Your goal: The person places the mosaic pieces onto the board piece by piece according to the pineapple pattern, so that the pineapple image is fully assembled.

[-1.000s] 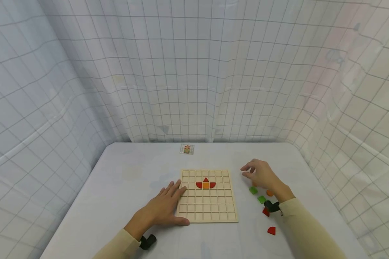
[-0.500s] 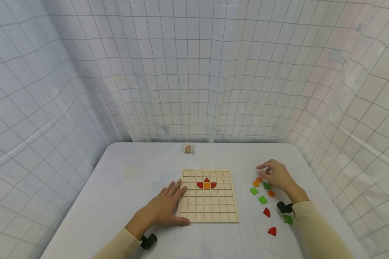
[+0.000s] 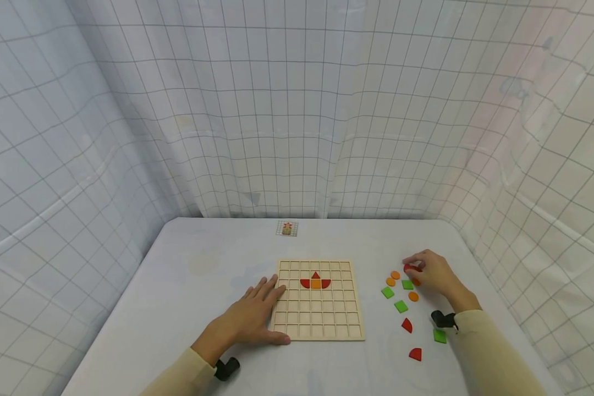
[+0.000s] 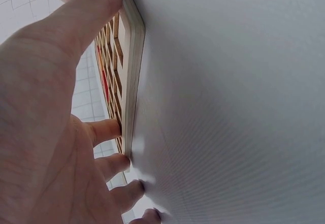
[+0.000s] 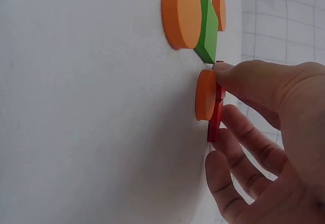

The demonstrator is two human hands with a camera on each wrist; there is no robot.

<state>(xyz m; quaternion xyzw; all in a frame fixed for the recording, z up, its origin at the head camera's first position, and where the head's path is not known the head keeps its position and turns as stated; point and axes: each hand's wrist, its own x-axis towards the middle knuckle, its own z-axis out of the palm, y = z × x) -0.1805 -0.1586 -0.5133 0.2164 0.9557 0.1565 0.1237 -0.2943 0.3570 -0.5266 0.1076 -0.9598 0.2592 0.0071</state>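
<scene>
My left hand (image 3: 245, 318) lies spread at the left side of a wooden grid board (image 3: 322, 319), thumb and index finger on its edge. Set in the board are a red triangle (image 3: 315, 275), an orange square (image 3: 315, 284) and two red quarter-circles, one being the right one (image 3: 326, 284). Right of the board, my right hand (image 3: 438, 275) pinches a red piece (image 3: 407, 268) between thumb and index finger, low at the table. In the right wrist view a second red piece (image 5: 215, 122) lies under the fingers, beside an orange disc (image 5: 205, 96). The thumb partly hides the pinched piece.
Several orange discs (image 3: 413, 296) and green diamonds (image 3: 401, 306) lie around the right hand. Two red quarter-circles, one at the front (image 3: 416, 354), are nearer me. A small pattern card (image 3: 287, 228) lies at the back, before a checked white curtain (image 3: 277, 137).
My right hand has moved right, away from the board, and down onto the red pieces, where thumb and index finger now close on one. My left hand has stayed in place.
</scene>
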